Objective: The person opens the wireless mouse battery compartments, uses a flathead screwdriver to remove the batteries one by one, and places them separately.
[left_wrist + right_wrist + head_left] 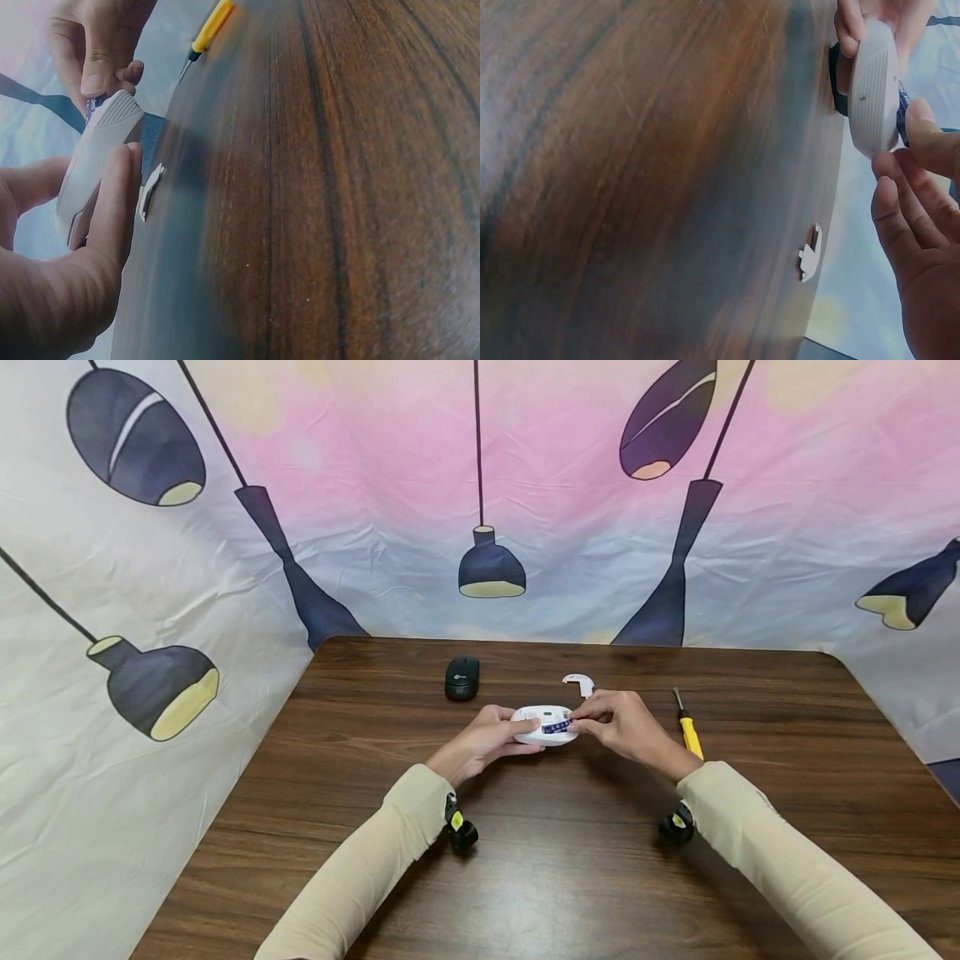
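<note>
My left hand (480, 742) grips a white computer mouse (531, 713) by its left end, thumb on the upturned underside and fingers beneath. A dark blue battery (556, 727) lies slantwise at the open compartment of that mouse, one end sticking up. My right hand (628, 727) pinches the battery's raised end between thumb and fingers, as the left wrist view also shows, with the battery (94, 105) just under the thumb. In the right wrist view the ribbed side of the mouse (874, 90) hides most of the compartment.
A white battery cover (579, 681) lies on the wooden table (570, 877) just beyond my right hand. A black mouse (462, 678) sits farther back on the left. To the right lies a yellow-handled screwdriver (690, 737), partly behind my right wrist. A patterned cloth hangs behind the table.
</note>
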### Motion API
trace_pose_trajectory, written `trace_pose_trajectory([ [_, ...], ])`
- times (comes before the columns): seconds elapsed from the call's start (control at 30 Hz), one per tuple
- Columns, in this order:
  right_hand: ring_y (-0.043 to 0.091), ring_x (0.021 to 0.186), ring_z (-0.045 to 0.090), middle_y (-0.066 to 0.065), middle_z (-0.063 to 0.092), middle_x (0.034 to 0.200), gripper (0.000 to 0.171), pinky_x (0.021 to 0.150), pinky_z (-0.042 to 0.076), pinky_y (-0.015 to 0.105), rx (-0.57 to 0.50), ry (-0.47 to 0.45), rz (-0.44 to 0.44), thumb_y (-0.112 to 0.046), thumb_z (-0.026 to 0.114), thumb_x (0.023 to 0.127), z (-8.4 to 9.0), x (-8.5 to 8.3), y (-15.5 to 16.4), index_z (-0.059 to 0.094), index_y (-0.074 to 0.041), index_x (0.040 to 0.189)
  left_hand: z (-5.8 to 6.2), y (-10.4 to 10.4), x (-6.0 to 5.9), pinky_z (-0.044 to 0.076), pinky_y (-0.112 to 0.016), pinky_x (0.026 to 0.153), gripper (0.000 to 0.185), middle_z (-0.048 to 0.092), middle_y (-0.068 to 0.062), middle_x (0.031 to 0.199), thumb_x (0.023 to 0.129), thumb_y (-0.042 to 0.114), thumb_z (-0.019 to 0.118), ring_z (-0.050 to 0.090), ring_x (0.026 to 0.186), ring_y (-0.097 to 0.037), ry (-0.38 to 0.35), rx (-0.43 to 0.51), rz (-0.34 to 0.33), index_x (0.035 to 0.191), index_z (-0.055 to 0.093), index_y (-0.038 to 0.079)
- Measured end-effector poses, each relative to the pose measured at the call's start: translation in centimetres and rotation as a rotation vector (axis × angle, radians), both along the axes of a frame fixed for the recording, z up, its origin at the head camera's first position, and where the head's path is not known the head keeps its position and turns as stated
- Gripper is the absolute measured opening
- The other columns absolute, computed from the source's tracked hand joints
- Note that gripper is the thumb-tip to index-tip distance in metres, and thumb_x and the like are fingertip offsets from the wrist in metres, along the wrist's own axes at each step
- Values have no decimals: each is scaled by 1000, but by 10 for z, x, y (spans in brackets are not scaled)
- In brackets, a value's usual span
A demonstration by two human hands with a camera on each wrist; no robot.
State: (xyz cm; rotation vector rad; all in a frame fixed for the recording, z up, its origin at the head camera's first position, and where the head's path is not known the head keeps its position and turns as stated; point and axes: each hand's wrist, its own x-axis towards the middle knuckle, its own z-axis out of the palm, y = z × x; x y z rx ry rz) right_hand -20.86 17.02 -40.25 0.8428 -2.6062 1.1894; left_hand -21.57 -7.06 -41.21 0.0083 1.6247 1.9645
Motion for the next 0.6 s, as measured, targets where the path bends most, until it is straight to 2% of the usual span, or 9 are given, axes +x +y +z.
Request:
trace_pose_trajectory([
  [0.2,12,62,59,3,76,87,12,51,51,23,44,-30,-24,-7,81,87,5,0,5,82,-6,98,0,1,-1,60,-35,93,35,59,-24,126,102,3,59,66,103,-24,-1,8,1,132,52,-15],
  [0.33,12,58,56,5,76,89,14,48,49,23,51,-12,-27,-5,80,87,6,-1,9,81,-6,101,0,1,-1,60,-35,93,36,59,-25,125,102,2,59,67,102,-24,-3,9,5,133,51,-15],
  [0.6,11,56,51,8,77,87,13,46,41,21,43,15,-85,-2,81,85,5,-7,18,81,-2,98,-2,1,-2,60,-36,93,37,59,-25,126,102,2,59,68,101,-24,6,0,10,134,50,-15],
])
